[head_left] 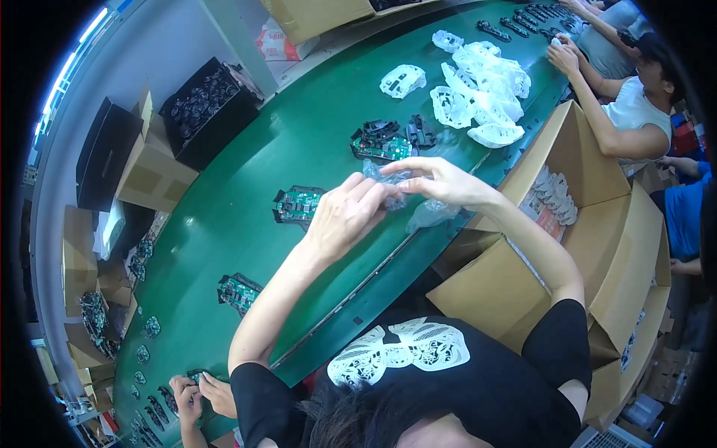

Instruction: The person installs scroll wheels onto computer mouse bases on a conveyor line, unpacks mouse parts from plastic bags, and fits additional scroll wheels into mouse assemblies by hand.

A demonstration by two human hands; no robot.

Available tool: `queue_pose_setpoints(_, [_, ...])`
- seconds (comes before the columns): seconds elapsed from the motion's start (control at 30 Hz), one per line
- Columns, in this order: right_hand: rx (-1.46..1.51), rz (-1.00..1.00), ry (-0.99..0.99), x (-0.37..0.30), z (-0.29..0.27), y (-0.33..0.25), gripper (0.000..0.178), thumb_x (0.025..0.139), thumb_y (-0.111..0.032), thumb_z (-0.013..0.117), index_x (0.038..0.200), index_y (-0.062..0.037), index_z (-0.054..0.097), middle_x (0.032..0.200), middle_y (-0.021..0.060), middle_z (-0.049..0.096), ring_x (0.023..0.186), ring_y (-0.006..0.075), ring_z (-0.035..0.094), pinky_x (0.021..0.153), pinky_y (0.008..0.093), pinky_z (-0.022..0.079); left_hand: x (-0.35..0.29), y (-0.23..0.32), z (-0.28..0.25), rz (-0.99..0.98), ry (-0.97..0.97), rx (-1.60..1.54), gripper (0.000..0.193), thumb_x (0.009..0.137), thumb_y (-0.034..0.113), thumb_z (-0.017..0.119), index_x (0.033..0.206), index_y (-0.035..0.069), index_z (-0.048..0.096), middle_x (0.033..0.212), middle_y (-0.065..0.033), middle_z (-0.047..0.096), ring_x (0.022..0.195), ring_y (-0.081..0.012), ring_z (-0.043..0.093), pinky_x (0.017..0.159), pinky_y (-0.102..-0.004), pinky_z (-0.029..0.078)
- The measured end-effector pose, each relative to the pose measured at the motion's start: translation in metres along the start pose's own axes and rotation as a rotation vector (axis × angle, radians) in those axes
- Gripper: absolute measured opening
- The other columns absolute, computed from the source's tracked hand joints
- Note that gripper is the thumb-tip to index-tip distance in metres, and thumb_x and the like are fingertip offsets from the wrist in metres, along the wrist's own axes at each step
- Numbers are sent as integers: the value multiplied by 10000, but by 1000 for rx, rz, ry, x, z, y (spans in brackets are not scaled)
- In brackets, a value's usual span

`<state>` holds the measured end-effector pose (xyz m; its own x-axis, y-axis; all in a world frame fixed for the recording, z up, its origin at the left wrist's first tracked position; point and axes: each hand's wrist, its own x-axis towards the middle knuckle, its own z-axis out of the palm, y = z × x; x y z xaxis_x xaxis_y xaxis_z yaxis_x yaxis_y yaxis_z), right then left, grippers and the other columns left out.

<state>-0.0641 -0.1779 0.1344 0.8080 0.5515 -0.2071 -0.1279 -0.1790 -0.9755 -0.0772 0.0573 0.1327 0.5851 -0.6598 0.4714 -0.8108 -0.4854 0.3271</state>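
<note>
Over the green tabletop both my hands come together on a crumpled clear plastic bag [382, 175]. My left hand [342, 216] is closed on it, fingertips pinched. From the other side my right hand [441, 183] also pinches the film; what may be inside the bag I cannot make out. Another clear plastic bag [432, 214] lies under my right wrist. Beside my left hand sits a black housing with a green circuit board [297, 203]. A similar board assembly [382, 145] lies just beyond my hands, next to a black plastic part [422, 132].
White plastic shells [485, 82] are heaped farther along the table [224, 179]. Another board assembly [239, 293] lies near my left forearm. An open cardboard box [597, 224] stands at my right. Co-workers' hands [198, 394] [565, 56] work at both ends. Boxes of black parts [209, 104] line the far side.
</note>
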Motion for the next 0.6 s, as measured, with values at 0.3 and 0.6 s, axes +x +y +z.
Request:
queue_pose_setpoints(0.3, [18, -71, 93, -23, -4, -31, 215, 908, -195, 728, 1054, -41, 695, 944, 11, 663, 916, 105, 606, 831, 265, 471, 1, 18, -44, 355, 189, 152, 167, 691, 153, 700, 855, 181, 688, 972, 40, 682, 869, -162, 637, 646, -273, 543])
queue_pose_setpoints(0.6, [-472, -638, 421, -43, 2, -50, 127, 805, -25, 775, 926, -11, 741, 1002, 93, 710, 967, 193, 659, 879, 310, 497, -3, 6, -55, -302, 297, -466, 584, 730, 151, 824, 1266, 89, 601, 1224, -103, 634, 990, -222, 619, 806, -368, 555])
